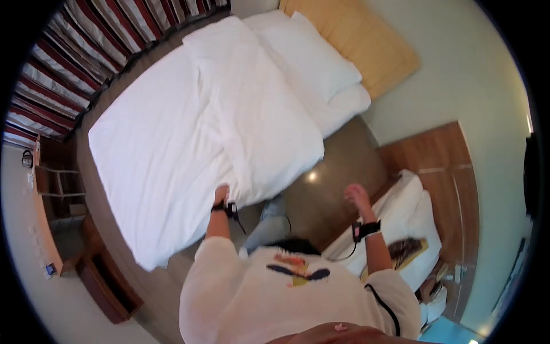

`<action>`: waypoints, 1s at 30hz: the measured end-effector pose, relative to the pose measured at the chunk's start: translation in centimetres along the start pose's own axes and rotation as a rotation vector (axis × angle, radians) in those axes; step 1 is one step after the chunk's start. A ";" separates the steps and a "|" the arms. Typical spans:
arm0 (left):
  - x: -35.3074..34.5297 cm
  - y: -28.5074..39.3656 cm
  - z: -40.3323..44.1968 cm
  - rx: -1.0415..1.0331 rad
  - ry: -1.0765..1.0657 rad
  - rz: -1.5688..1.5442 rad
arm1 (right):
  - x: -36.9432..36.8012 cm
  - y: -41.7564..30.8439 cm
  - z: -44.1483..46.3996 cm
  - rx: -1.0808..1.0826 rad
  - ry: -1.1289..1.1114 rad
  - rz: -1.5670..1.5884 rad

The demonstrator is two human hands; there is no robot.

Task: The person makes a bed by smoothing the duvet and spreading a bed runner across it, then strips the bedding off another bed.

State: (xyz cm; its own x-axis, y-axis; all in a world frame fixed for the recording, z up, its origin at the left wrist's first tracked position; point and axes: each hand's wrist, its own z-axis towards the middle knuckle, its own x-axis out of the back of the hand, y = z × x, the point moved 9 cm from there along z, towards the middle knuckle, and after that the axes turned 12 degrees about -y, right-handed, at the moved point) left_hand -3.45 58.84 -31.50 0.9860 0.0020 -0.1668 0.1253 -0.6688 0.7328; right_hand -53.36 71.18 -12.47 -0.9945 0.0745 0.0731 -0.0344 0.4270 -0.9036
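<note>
A white duvet (154, 155) covers the bed, with its upper part folded back over itself in a thick layer. My left hand (222, 193) is at the near side of the bed, its fingers closed on the duvet's edge beside the fold; the fingertips are partly hidden. Off to the right, my right hand (358, 196) hangs in the air over the gap between the two beds, loosely curled with the fingers apart and nothing in it. Both wrists wear black straps with small devices and cables.
White pillows (321, 57) lie by the wooden headboard (366, 40). To my right is a second bed (395, 206) with white bedding and a brown-and-yellow item (408, 252). A wooden bench (109, 281) and striped curtains (74, 63) stand to the left.
</note>
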 end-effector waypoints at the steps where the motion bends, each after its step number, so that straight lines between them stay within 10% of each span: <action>1: 0.2 -0.6 1.4 0.006 0.046 0.079 | -0.4 1.2 1.0 0.019 -0.039 -0.017; 6: 2.5 -5.5 7.5 -0.084 0.290 0.533 | -2.3 2.7 8.0 -0.069 -0.167 -0.112; 12: 1.2 -11.8 6.9 0.002 0.426 0.202 | 0.4 8.5 14.9 -0.200 -0.325 -0.353; 17: -11.8 -3.0 2.9 0.093 -0.162 0.725 | 2.9 12.6 24.3 -0.244 -0.196 -0.516; 20: -15.6 3.8 -5.1 -0.077 -0.215 0.314 | 1.1 11.0 28.0 -0.109 -0.214 -0.543; 30: -8.2 -19.9 -8.0 0.309 0.230 0.487 | -1.9 14.5 28.5 -0.366 -0.444 -0.306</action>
State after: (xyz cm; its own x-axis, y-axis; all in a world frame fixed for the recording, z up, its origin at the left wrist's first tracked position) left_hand -13.18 78.06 -39.42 0.9247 -0.2202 0.3105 -0.3485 -0.8178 0.4580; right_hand -54.75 51.49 -37.75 -0.8940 -0.4451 0.0523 -0.3649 0.6552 -0.6614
